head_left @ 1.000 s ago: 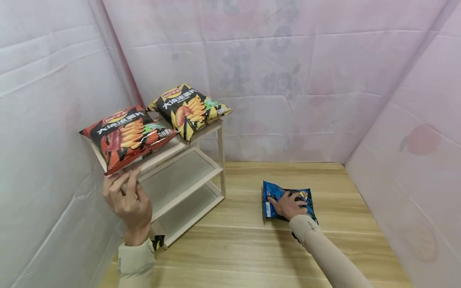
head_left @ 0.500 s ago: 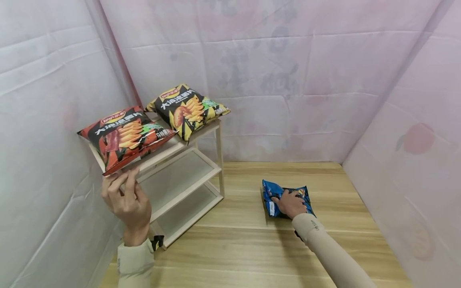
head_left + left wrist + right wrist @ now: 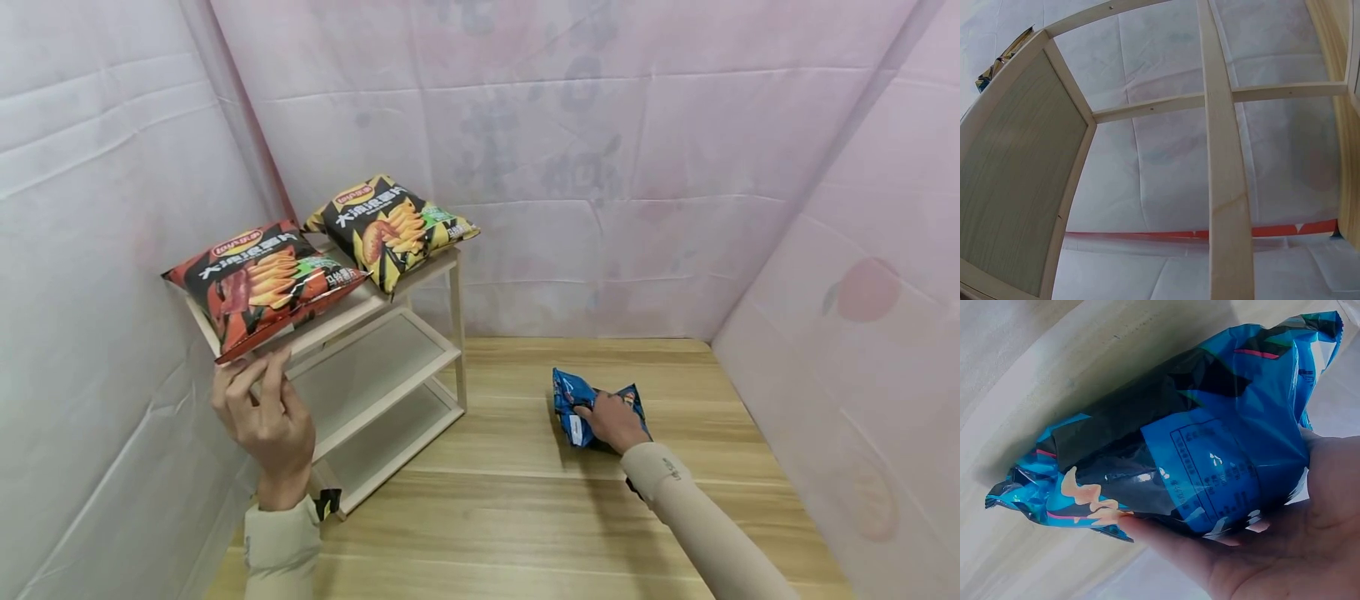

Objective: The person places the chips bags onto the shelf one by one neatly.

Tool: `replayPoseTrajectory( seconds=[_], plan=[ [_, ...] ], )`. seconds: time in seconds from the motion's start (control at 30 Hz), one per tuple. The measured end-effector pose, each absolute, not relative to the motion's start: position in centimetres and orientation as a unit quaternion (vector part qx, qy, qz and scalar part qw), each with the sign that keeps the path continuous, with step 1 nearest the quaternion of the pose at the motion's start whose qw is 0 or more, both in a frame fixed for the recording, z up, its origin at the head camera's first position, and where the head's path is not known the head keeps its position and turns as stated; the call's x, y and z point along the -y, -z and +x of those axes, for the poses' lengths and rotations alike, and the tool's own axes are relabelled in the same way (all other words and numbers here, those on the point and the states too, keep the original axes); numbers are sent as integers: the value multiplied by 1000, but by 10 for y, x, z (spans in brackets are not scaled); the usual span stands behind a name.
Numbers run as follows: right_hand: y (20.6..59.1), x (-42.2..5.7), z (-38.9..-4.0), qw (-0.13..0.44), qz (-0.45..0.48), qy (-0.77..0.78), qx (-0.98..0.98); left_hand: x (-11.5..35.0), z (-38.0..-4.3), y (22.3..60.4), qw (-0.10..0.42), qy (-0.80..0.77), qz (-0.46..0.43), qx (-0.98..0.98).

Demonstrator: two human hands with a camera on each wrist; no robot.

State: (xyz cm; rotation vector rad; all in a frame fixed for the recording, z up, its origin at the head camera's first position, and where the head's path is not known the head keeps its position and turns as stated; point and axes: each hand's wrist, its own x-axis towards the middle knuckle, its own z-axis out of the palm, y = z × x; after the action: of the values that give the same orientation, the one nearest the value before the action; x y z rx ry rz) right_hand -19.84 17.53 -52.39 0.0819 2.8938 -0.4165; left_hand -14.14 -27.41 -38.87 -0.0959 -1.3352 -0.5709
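Observation:
My right hand point(image 3: 617, 419) grips a blue bag of chips point(image 3: 573, 398) at the right of the wooden table. In the right wrist view the bag point(image 3: 1210, 437) bulges in the grasp, fingers point(image 3: 1166, 547) along its lower side. At the left, my left hand point(image 3: 266, 421) holds the front corner of a wooden shelf rack point(image 3: 386, 408), its fingers curled at the top edge. A red bag of chips point(image 3: 262, 283) lies above that hand on the rack's top tier, beside a yellow bag of chips point(image 3: 393, 229). The left wrist view shows rack bars point(image 3: 1225, 156), the hand itself out of sight.
Below the top tier, the rack has two lower tiers with pale panels point(image 3: 367, 354). Pale printed cloth walls point(image 3: 675, 208) enclose the wooden table point(image 3: 480, 533) at the back and both sides.
My right hand has gone from lying spread on the blue bag of chips to gripping it, and the bag has bunched up and tilted. My left hand stays at the rack.

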Motion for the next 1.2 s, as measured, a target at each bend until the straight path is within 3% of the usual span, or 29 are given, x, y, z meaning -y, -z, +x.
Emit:
replayPoseTrajectory(
  seconds=[0.73,1.2],
  plan=[
    [517,-174,-203,72,-76,136,-985,273,-142,387,744,273,-39,609],
    [515,-171,-202,94,-123,120,-981,273,-141,387,742,278,-38,609]
  ],
)
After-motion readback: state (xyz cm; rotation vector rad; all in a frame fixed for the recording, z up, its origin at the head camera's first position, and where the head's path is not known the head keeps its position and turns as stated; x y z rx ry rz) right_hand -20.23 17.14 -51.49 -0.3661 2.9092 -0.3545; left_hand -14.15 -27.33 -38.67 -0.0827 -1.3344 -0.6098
